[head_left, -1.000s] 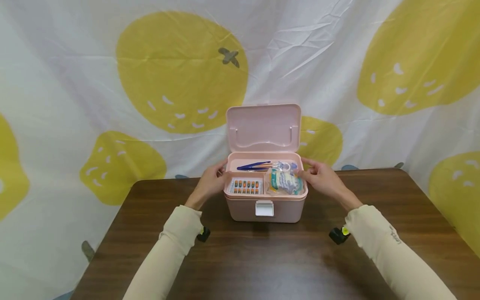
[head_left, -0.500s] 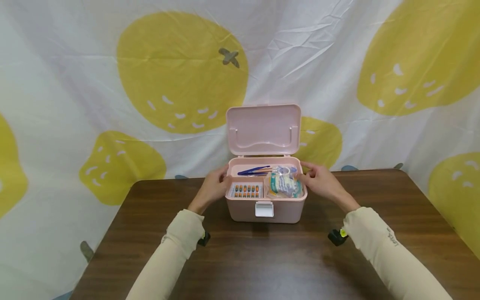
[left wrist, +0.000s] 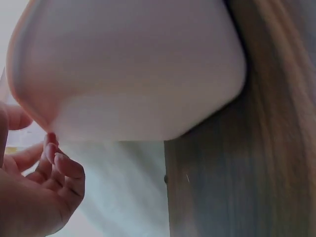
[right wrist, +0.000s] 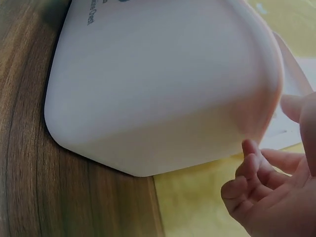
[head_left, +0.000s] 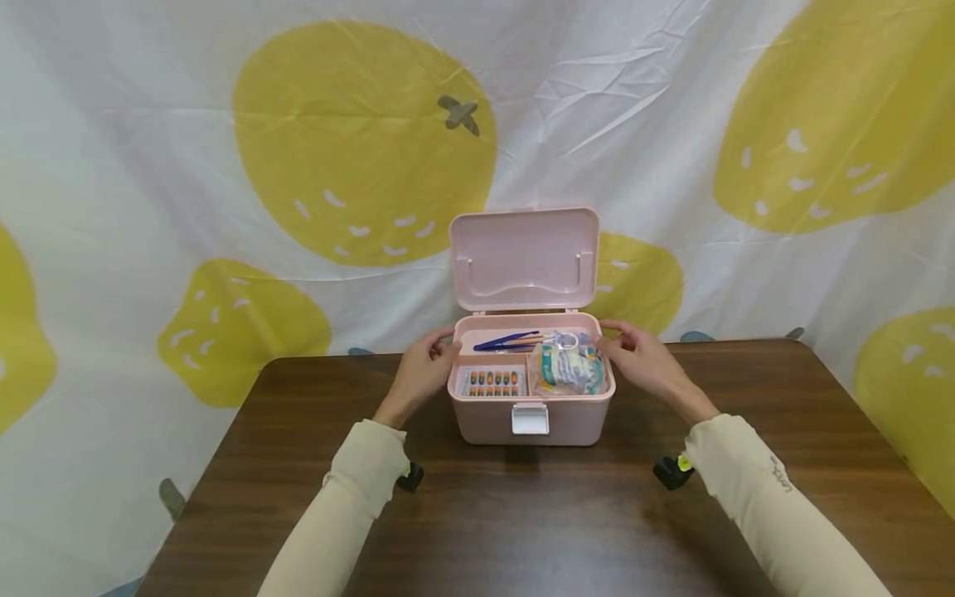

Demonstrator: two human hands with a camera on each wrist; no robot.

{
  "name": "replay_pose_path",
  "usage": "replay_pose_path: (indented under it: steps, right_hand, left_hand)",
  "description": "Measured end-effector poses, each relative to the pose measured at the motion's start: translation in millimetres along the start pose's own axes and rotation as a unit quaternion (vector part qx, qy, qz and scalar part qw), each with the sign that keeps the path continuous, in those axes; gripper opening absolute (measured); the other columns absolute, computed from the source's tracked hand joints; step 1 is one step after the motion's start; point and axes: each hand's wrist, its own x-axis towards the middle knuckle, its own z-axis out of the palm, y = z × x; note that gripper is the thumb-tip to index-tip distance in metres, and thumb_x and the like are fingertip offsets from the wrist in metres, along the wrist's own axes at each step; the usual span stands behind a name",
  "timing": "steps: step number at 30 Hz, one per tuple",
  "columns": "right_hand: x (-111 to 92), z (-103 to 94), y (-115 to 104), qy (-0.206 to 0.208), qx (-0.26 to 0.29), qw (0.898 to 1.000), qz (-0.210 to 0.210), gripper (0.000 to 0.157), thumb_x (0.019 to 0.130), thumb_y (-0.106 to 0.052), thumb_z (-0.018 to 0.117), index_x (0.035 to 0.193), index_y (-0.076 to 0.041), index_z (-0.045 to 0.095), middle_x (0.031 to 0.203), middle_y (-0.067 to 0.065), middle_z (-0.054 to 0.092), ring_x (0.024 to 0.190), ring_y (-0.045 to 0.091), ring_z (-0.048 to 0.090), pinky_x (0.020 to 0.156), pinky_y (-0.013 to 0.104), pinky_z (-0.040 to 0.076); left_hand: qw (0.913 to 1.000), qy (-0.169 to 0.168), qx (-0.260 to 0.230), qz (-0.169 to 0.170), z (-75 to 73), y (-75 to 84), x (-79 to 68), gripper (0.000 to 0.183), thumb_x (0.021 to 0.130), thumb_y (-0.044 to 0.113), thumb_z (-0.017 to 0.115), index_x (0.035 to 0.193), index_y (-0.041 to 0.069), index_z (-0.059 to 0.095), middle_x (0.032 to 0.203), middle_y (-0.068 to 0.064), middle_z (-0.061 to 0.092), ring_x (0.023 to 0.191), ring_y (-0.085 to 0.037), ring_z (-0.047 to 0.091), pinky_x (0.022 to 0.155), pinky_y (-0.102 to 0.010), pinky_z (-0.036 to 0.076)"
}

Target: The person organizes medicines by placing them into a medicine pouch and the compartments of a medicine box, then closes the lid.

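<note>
A pink medicine box (head_left: pixel 485 424) stands on the table with its lid (head_left: pixel 525 257) raised. Its compartmented pink tray (head_left: pixel 465 338) sits level in the mouth of the box. My left hand (head_left: pixel 422 373) grips the left rim, thumb over the edge and the other fingers outside near the back corner. On the opposite side, my right hand (head_left: pixel 645 363) pinches the rim in the same way. The tray carries a blister pack of capsules (head_left: pixel 492 380), a clear bag with white and teal contents (head_left: pixel 569 370) and blue tweezers (head_left: pixel 501 342) beside thin sticks.
A white latch (head_left: pixel 530 419) hangs at the front of the box. The dark wooden table (head_left: pixel 537 522) extends to both sides and toward me. Close behind the box hangs a white cloth (head_left: pixel 537 166) printed with yellow fruit.
The tray has gone down from slightly above the box into its mouth, both hands moving with it. In the last half second the hands have barely moved.
</note>
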Motion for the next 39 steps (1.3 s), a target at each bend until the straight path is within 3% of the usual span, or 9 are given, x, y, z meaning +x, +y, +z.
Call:
replay_pose_path:
  steps: [5, 9, 13, 18, 21, 25, 27, 33, 39]
  right_hand:
    - [9.8, 5.8, 4.7, 0.015, 0.048, 0.999, 0.011, 0.066, 0.103, -0.045, 0.046, 0.154, -0.005, 0.031, 0.129, 0.025, 0.056, 0.115, 0.036, 0.055, 0.091, 0.045, 0.048]
    - [18.5, 11.0, 1.5, 0.013, 0.122, 0.992, 0.024, 0.075, 0.103, -0.051, 0.043, 0.16, -0.016, 0.011, 0.149, 0.026, 0.04, 0.135, 0.04, 0.042, 0.11, 0.055, 0.035]
    - [26.4, 16.6, -3.2, 0.009, 0.203, 0.979, 0.022, 0.074, 0.104, -0.048, 0.04, 0.16, -0.023, -0.002, 0.163, 0.019, 0.016, 0.148, 0.037, 0.021, 0.119, 0.055, 0.017]
    - [33.6, 23.4, -6.1, 0.01, 0.219, 0.975, 0.014, 0.068, 0.107, -0.043, 0.034, 0.16, -0.023, -0.004, 0.166, -0.002, -0.009, 0.152, 0.023, -0.008, 0.121, 0.053, -0.003]
    - [35.6, 26.1, -7.1, 0.015, 0.228, 0.973, 0.017, 0.066, 0.107, -0.043, 0.032, 0.16, -0.024, -0.002, 0.166, -0.003, -0.009, 0.152, 0.022, -0.009, 0.12, 0.054, -0.003]
    - [37.9, 30.1, -9.1, 0.02, 0.277, 0.96, 0.015, 0.065, 0.108, -0.04, 0.031, 0.16, -0.022, -0.003, 0.167, 0.001, -0.006, 0.152, 0.023, -0.007, 0.121, 0.052, -0.002]
    - [37.5, 31.8, -10.6, 0.022, 0.295, 0.955, 0.013, 0.065, 0.108, -0.039, 0.03, 0.16, -0.021, -0.004, 0.167, 0.003, -0.004, 0.152, 0.025, -0.006, 0.121, 0.052, -0.002]
    - [27.5, 31.5, -13.3, 0.025, 0.296, 0.955, 0.02, 0.064, 0.108, -0.039, 0.027, 0.16, -0.021, -0.006, 0.167, 0.004, -0.003, 0.152, 0.025, -0.006, 0.12, 0.053, -0.003]
    - [16.0, 31.1, -18.4, 0.022, 0.32, 0.947, -0.001, 0.065, 0.107, -0.041, 0.028, 0.16, -0.02, -0.005, 0.167, 0.002, -0.003, 0.152, 0.024, -0.003, 0.12, 0.054, -0.002]
  left_hand:
    - [0.9977, 0.015, -0.048, -0.045, 3.8, 4.7, 12.7, 0.05, 0.099, 0.03, 0.056, 0.144, 0.008, 0.049, 0.116, -0.014, 0.064, 0.101, -0.028, 0.063, 0.089, -0.043, 0.051]
    - [0.9881, -0.007, -0.128, -0.085, 11.1, 7.2, 23.8, 0.065, 0.101, 0.04, 0.053, 0.156, 0.015, 0.029, 0.139, -0.015, 0.054, 0.124, -0.031, 0.056, 0.107, -0.047, 0.042]
    - [0.975, -0.037, -0.195, -0.1, 19.5, 7.2, 34.1, 0.074, 0.101, 0.049, 0.048, 0.16, 0.023, 0.012, 0.153, -0.016, 0.04, 0.138, -0.034, 0.042, 0.116, -0.05, 0.028]
    - [0.963, -0.06, -0.252, -0.075, 25.2, 7.1, 42.1, 0.07, 0.104, 0.049, 0.038, 0.16, 0.028, 0.003, 0.162, -0.011, 0.025, 0.148, -0.03, 0.024, 0.121, -0.051, 0.011]
    - [0.9472, -0.075, -0.308, -0.047, 27.6, 8.4, 45.2, 0.061, 0.106, 0.048, 0.032, 0.159, 0.035, 0.005, 0.16, -0.01, 0.028, 0.144, -0.031, 0.029, 0.12, -0.05, 0.015]
    - [0.9189, -0.093, -0.383, -0.009, 30.9, 7.9, 47.5, 0.051, 0.108, 0.046, 0.024, 0.157, 0.042, 0.011, 0.153, -0.011, 0.036, 0.139, -0.032, 0.038, 0.116, -0.05, 0.026]
    - [0.909, -0.099, -0.405, 0.005, 32.1, 7.7, 46.7, 0.049, 0.108, 0.045, 0.021, 0.156, 0.041, 0.013, 0.152, -0.012, 0.037, 0.138, -0.031, 0.038, 0.114, -0.048, 0.029]
    - [0.9042, -0.116, -0.411, 0.015, 34.8, 9.6, 38.8, 0.05, 0.107, 0.048, 0.018, 0.156, 0.04, 0.014, 0.15, -0.015, 0.039, 0.135, -0.033, 0.041, 0.108, -0.045, 0.038]
    - [0.8965, -0.116, -0.427, 0.019, 32.1, 19.3, 25.1, 0.049, 0.107, 0.047, 0.019, 0.156, 0.042, 0.014, 0.153, -0.013, 0.037, 0.138, -0.032, 0.039, 0.11, -0.046, 0.036]
